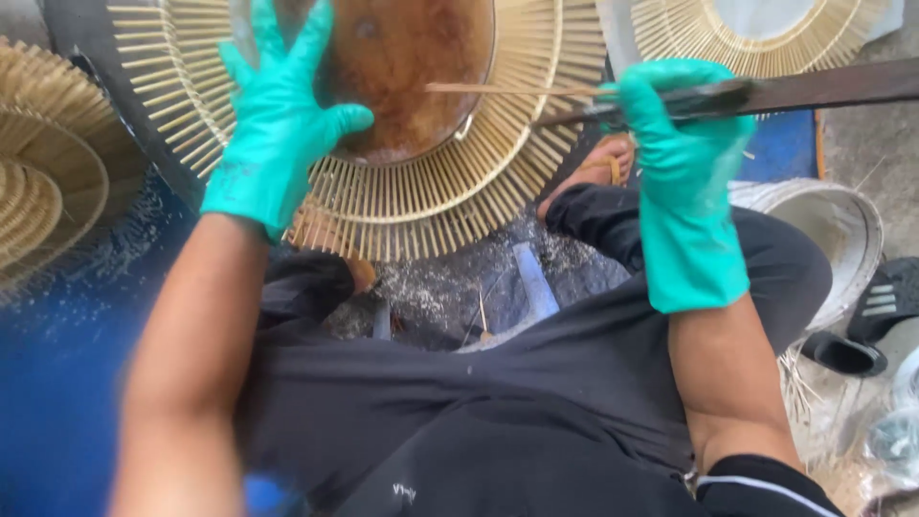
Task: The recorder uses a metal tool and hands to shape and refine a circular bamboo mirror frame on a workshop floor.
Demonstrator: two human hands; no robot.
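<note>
Lap: nearest the camera, the person's dark trousers (498, 402) fill the lower frame; they sit low on the floor with knees apart, so the work lies between the legs.
Sunburst frame: a round frame of thin bamboo sticks (459, 191) radiating from a brownish, glassy centre disc (412, 67) rests tilted just ahead of the knees, its face turned up to the person.
Left hand: the left hand (278, 124), in a teal rubber glove, lies flat with fingers spread on the disc and inner sticks, seemingly to steady the frame; the grip is open, holding nothing.
Right hand: the right hand (684, 144), also gloved, is closed around a long dark flat tool (814, 91) that runs off to the right edge; a single bamboo stick (507, 89) lies across the frame just beside its fingertips, though whether the fingers pinch it too I cannot tell.
Foot: a bare foot in a sandal (598, 168) shows under the frame's right rim.
Floor: pale shavings (431, 287) litter the ground between the legs.
Containers: a whitish bucket (833, 230) stands right of the knee; its contents are not visible.
Surroundings: a second sunburst frame (756, 38) lies top right, woven bamboo pieces (48, 172) lie left, and a dark slipper (885, 302) rests at the far right.
</note>
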